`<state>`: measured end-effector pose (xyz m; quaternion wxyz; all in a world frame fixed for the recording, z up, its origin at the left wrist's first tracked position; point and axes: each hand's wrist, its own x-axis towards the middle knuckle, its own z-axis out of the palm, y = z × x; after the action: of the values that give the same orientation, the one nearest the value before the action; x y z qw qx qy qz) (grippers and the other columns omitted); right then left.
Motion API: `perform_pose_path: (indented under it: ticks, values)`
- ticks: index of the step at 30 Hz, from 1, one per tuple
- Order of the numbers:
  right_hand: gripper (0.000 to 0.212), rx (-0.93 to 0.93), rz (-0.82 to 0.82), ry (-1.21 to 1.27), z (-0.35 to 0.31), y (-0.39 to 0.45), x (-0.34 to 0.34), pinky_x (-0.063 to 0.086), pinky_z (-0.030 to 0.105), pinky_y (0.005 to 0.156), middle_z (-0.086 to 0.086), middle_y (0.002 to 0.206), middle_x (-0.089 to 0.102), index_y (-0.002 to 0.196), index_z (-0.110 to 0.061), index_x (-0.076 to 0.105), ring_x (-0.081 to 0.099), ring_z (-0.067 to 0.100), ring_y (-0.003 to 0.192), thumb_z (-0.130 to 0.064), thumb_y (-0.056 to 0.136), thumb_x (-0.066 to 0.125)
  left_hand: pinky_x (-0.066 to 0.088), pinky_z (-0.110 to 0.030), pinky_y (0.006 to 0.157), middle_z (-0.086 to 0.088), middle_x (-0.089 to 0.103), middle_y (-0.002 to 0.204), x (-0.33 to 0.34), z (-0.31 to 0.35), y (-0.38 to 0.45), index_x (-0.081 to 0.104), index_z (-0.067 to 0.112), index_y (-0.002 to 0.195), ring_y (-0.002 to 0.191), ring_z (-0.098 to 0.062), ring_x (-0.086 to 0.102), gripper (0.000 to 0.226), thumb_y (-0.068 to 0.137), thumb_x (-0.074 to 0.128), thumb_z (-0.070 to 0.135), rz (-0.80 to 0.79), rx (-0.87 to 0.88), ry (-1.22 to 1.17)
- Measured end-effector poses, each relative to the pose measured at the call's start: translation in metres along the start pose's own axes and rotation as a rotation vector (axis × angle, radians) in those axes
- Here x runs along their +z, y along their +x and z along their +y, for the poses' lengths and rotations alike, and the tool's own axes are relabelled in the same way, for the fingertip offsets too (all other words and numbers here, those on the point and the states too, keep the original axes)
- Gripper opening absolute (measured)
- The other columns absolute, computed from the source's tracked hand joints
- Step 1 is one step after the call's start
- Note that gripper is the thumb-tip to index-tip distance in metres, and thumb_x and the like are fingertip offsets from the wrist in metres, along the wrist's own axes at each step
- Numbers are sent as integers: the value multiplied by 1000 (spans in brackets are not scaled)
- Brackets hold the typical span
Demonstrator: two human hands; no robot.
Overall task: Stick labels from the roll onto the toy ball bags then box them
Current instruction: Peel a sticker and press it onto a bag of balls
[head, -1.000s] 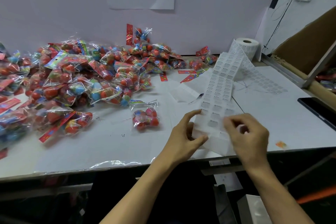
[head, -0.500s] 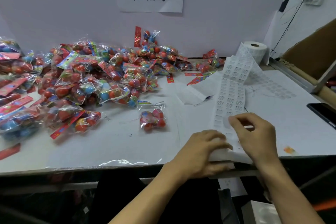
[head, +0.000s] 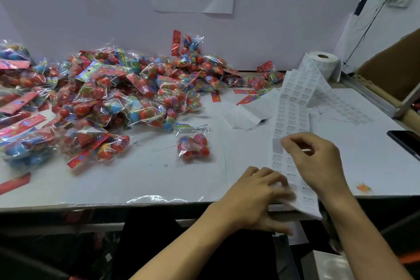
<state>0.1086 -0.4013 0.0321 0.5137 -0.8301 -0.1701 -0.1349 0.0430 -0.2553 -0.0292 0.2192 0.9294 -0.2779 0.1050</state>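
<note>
White tabletop (head: pixel 113 184), crinkly cellophane bags (head: pixel 118 98)

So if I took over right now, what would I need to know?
Left hand presses the label strip flat at the table edge. Right hand pinches a label off the strip.
The roll stands at the back right. One bag lies alone near the strip; the pile of bags sits to the left.
Done: a few labels are gone from the strip.
Left: label the bags, then box them.
</note>
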Motion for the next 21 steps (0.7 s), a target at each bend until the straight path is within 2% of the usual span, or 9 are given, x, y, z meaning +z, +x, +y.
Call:
perform_pose_path:
  ticks: [2,3,6,8,11,13,17,19,21]
  values:
    - [23,-39,14,2,-4,1,9,46,8,67,-18,80,70,75,-33,68,65,0,78,-16,90,73,28,-31,118,3,54,147,-12,-3,0,63,23,138,138,-10,44,63,82,85,42,-19,-118,-316]
    - [25,-66,40,4,-6,0,12,46,9,67,-18,80,70,74,-34,67,64,0,77,-15,90,73,33,-30,119,3,56,147,-19,-6,0,64,20,136,138,-7,47,56,85,84,31,29,-202,-523]
    - [19,-237,134,-61,-9,-3,26,48,20,67,-13,77,66,77,-25,68,61,7,73,-11,89,74,53,-28,99,-10,71,126,-43,-21,-5,71,12,118,114,-11,66,23,96,67,4,344,-462,-980]
    - [12,-381,162,-151,-9,-6,40,48,27,68,-5,77,65,78,-14,70,58,11,71,-8,87,75,58,-31,86,-16,74,114,-57,-36,-15,73,8,109,101,-21,70,16,102,58,9,458,-565,-1200]
    - [10,-489,156,-224,-9,-9,65,51,41,67,2,79,65,78,-9,71,61,22,73,-3,84,77,59,-33,85,-10,76,109,-74,-50,-32,76,10,107,100,-26,73,31,102,57,34,398,-598,-1295]
    - [7,-527,113,-227,-12,-10,81,52,44,67,2,80,66,80,-10,72,63,25,75,-5,83,75,58,-33,87,-12,76,112,-78,-56,-41,77,8,109,102,-26,72,38,99,60,41,394,-592,-1320]
    - [2,-558,1,-172,-20,-10,101,52,45,69,1,81,66,81,-12,74,64,23,76,-11,83,74,58,-35,95,-22,74,116,-80,-64,-57,74,-2,114,106,-29,70,39,98,62,31,490,-564,-1372]
    - [6,-564,-57,-144,-23,-8,106,51,46,71,-1,83,67,84,-14,75,65,21,79,-10,82,79,58,-39,98,-24,74,114,-81,-65,-62,76,0,107,106,-32,70,30,96,65,26,563,-571,-1421]
    - [12,-574,-115,-131,-26,-5,110,52,45,73,-1,87,67,89,-15,76,65,21,82,-11,80,83,60,-37,89,-23,75,106,-79,-66,-63,77,3,97,98,-32,71,20,93,72,22,648,-590,-1473]
